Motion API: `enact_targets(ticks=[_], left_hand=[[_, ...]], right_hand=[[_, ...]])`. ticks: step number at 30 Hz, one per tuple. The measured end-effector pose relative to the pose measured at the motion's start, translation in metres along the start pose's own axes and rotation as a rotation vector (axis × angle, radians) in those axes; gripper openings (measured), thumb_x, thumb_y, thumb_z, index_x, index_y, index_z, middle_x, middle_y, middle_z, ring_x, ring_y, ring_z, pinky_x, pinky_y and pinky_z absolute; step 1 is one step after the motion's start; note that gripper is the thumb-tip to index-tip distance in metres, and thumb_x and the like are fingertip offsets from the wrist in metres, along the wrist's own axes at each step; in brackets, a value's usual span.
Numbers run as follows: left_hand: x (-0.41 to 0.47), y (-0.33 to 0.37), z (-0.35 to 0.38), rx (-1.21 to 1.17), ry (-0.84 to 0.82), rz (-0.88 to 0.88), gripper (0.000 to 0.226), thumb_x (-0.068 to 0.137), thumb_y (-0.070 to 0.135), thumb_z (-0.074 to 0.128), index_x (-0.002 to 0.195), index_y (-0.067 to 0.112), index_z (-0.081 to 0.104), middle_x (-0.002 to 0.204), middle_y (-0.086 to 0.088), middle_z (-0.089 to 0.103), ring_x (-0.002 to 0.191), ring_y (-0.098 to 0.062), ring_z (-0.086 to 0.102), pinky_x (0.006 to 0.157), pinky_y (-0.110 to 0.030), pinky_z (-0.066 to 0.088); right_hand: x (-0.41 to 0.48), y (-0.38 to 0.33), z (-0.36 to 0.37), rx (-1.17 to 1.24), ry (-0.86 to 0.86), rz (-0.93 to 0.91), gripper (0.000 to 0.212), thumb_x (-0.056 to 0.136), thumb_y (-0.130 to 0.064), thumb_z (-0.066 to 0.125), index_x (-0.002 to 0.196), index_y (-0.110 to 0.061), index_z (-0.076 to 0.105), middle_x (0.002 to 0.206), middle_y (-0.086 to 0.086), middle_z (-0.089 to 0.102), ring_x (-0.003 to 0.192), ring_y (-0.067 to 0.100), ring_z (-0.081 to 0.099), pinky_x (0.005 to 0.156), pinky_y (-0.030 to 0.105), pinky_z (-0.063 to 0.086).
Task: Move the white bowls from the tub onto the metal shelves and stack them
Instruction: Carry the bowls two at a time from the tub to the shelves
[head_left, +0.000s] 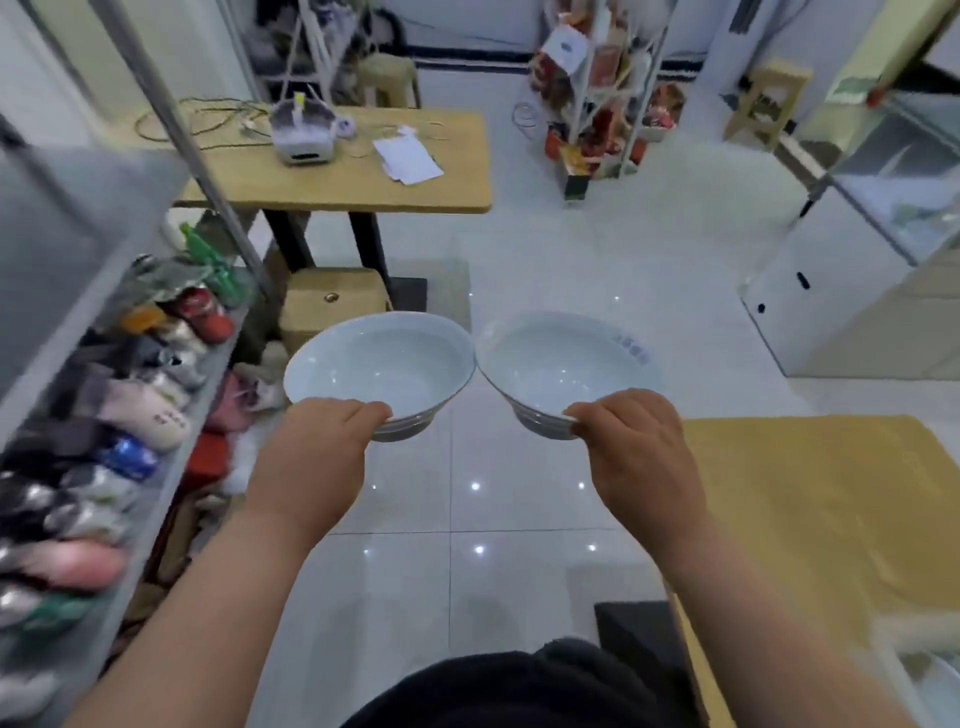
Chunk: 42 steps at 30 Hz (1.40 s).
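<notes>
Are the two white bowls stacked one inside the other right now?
No: the left hand holds the left bowl and the right hand holds the right bowl, side by side, rims nearly meeting.

The left bowl (379, 364) is plain white, with thin greyish bands near its foot. The right bowl (561, 358) is white, with a small blue mark inside its rim. The floor (509, 493) is glossy white tile. The table (337, 182) is light tan wood with black legs. The person's garment (519, 691) is black.
</notes>
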<state>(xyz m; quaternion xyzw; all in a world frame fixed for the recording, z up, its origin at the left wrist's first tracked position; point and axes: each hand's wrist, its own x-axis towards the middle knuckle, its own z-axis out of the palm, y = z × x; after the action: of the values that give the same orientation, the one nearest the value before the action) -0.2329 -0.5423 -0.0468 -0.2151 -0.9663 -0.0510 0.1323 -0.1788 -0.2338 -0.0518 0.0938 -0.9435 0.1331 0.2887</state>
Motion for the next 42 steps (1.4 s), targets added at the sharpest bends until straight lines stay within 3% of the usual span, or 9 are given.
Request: enact_targets(ticks=[3, 6, 13, 17, 19, 26, 31, 35, 42], left_hand=[[-0.011, -0.048, -0.007, 0.051, 0.009, -0.122, 0.040, 0.068, -0.001, 0.050, 0.100, 0.013, 0.070, 0.080, -0.006, 0.069, 0.070, -0.034, 0.060, 0.059, -0.039, 0.047], [-0.019, -0.088, -0.011, 0.081, -0.007, -0.270, 0.040, 0.068, -0.002, 0.062, 0.105, 0.014, 0.067, 0.084, -0.005, 0.068, 0.075, -0.033, 0.059, 0.065, -0.041, 0.048], [-0.007, -0.136, -0.055, 0.237, 0.119, -0.577, 0.028, 0.071, 0.009, 0.054, 0.095, 0.015, 0.067, 0.074, 0.001, 0.062, 0.068, -0.027, 0.054, 0.060, -0.035, 0.045], [0.015, -0.149, -0.090, 0.334, 0.120, -0.810, 0.047, 0.054, 0.001, 0.076, 0.098, 0.016, 0.069, 0.078, 0.004, 0.066, 0.073, -0.025, 0.060, 0.062, -0.032, 0.044], [0.026, -0.154, -0.108, 0.417, 0.159, -0.905, 0.048, 0.059, -0.002, 0.074, 0.104, 0.015, 0.070, 0.087, 0.002, 0.070, 0.080, -0.027, 0.064, 0.069, -0.036, 0.049], [0.050, -0.165, -0.164, 0.695, 0.391, -1.006, 0.046, 0.074, 0.005, 0.036, 0.102, 0.013, 0.071, 0.087, -0.002, 0.070, 0.078, -0.029, 0.064, 0.070, -0.038, 0.053], [0.060, -0.190, -0.197, 0.809, 0.432, -1.098, 0.042, 0.068, -0.002, 0.051, 0.103, 0.015, 0.069, 0.084, -0.001, 0.069, 0.076, -0.028, 0.063, 0.070, -0.035, 0.050], [0.061, -0.226, -0.225, 0.879, 0.426, -1.103, 0.041, 0.066, -0.001, 0.051, 0.099, 0.016, 0.069, 0.077, 0.003, 0.066, 0.071, -0.027, 0.061, 0.065, -0.032, 0.042], [0.053, -0.304, -0.249, 0.821, 0.333, -1.176, 0.042, 0.059, -0.011, 0.062, 0.091, 0.017, 0.066, 0.068, 0.003, 0.061, 0.064, -0.027, 0.056, 0.053, -0.027, 0.033]], right_hand=[[0.056, -0.029, 0.042, 0.082, -0.013, -0.119, 0.031, 0.073, 0.007, 0.075, 0.093, -0.016, 0.073, 0.080, -0.001, 0.063, 0.080, 0.027, 0.058, 0.083, 0.035, 0.042], [0.110, -0.052, 0.082, 0.154, -0.032, -0.242, 0.031, 0.073, 0.006, 0.075, 0.093, -0.016, 0.072, 0.079, 0.000, 0.063, 0.079, 0.028, 0.057, 0.082, 0.035, 0.042], [0.250, -0.108, 0.171, 0.412, -0.055, -0.557, 0.023, 0.075, 0.002, 0.075, 0.091, -0.014, 0.073, 0.077, 0.001, 0.063, 0.075, 0.028, 0.057, 0.076, 0.036, 0.042], [0.333, -0.151, 0.199, 0.578, -0.062, -0.708, 0.026, 0.073, -0.001, 0.078, 0.095, -0.014, 0.071, 0.083, 0.002, 0.065, 0.081, 0.028, 0.059, 0.077, 0.039, 0.045], [0.375, -0.175, 0.204, 0.651, -0.055, -0.800, 0.027, 0.073, -0.001, 0.077, 0.097, -0.013, 0.071, 0.085, 0.003, 0.066, 0.083, 0.030, 0.060, 0.079, 0.039, 0.044], [0.491, -0.254, 0.206, 0.850, 0.072, -1.070, 0.010, 0.086, -0.013, 0.072, 0.096, -0.012, 0.071, 0.083, 0.000, 0.066, 0.081, 0.023, 0.056, 0.077, 0.031, 0.038], [0.550, -0.313, 0.204, 0.948, 0.146, -1.145, 0.012, 0.087, -0.017, 0.066, 0.095, -0.010, 0.072, 0.083, 0.002, 0.067, 0.080, 0.028, 0.058, 0.075, 0.036, 0.043], [0.579, -0.359, 0.208, 0.961, 0.157, -1.173, 0.009, 0.087, -0.011, 0.068, 0.095, -0.009, 0.072, 0.085, 0.004, 0.069, 0.083, 0.031, 0.061, 0.076, 0.039, 0.046], [0.606, -0.432, 0.236, 0.944, 0.036, -1.155, 0.011, 0.085, -0.007, 0.070, 0.095, -0.011, 0.072, 0.083, 0.004, 0.068, 0.082, 0.027, 0.058, 0.080, 0.039, 0.047]])
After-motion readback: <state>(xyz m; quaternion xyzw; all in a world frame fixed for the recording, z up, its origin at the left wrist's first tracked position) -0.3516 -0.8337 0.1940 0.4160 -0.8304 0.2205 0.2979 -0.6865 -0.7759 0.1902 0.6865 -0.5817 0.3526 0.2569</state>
